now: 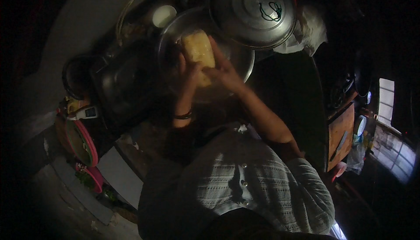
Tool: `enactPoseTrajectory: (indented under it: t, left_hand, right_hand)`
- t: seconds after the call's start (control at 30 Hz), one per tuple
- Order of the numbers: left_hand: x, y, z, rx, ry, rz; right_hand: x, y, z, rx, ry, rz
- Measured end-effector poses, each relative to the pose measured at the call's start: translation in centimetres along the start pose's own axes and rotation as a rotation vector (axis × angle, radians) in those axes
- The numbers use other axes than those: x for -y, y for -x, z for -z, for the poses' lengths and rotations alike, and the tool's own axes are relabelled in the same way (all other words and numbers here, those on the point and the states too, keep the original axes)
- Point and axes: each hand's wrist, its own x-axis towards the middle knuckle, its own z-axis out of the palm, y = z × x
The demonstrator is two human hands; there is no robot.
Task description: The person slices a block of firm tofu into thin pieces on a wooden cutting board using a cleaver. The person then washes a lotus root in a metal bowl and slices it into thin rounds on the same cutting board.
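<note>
Between my two hands is a thick, pale yellow oblong block (pixel 198 48) with rounded edges, which may be dough. My left hand (pixel 189 72) grips its lower left side, a dark bangle on that wrist. Along the other side, the fingers of my right hand (pixel 227 73) lie against it, with the thumb across its front. Both hands are over a wide round metal basin (pixel 251 66). The basin's inside is dim, so its contents cannot be made out.
A large metal lid (pixel 242 13) with a green string loop overlaps the basin's far right rim. Behind the basin is a pale round dish (pixel 164 16). A wooden board (pixel 341 138) at right bears a knife (pixel 339 145). Pink-rimmed baskets (pixel 93 144) are at left.
</note>
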Motion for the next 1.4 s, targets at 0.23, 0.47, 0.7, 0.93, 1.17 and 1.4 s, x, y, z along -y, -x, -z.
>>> enactPoseTrajectory:
  t: [0.23, 0.47, 0.7, 0.93, 1.17, 1.4]
  left_hand:
    - [-0.3, 0.1, -0.3, -0.061, 0.077, 0.006]
    - [1.7, -0.8, 0.8, -0.002, 0.018, -0.061]
    - [1.5, -0.4, -0.5, -0.082, 0.015, -0.084]
    - [5.3, -3.9, -0.1, -0.127, 0.038, 0.098]
    - [13.9, -9.8, 8.3, -0.086, -0.117, -0.032]
    - [11.4, -11.0, 4.1, -0.049, 0.240, 0.054]
  right_hand:
    - [-0.5, 0.3, -0.4, -0.014, 0.150, 0.123]
    - [-0.8, 0.8, -0.5, -0.034, 0.127, 0.121]
    - [-2.1, 0.5, 0.3, -0.040, 0.374, 0.215]
    - [-9.9, -2.5, 4.6, -0.099, 0.374, -0.068]
    - [-12.4, -5.3, 8.3, -0.002, 0.409, -0.182]
    - [-18.5, -7.9, 11.1, -0.558, 0.367, 0.047]
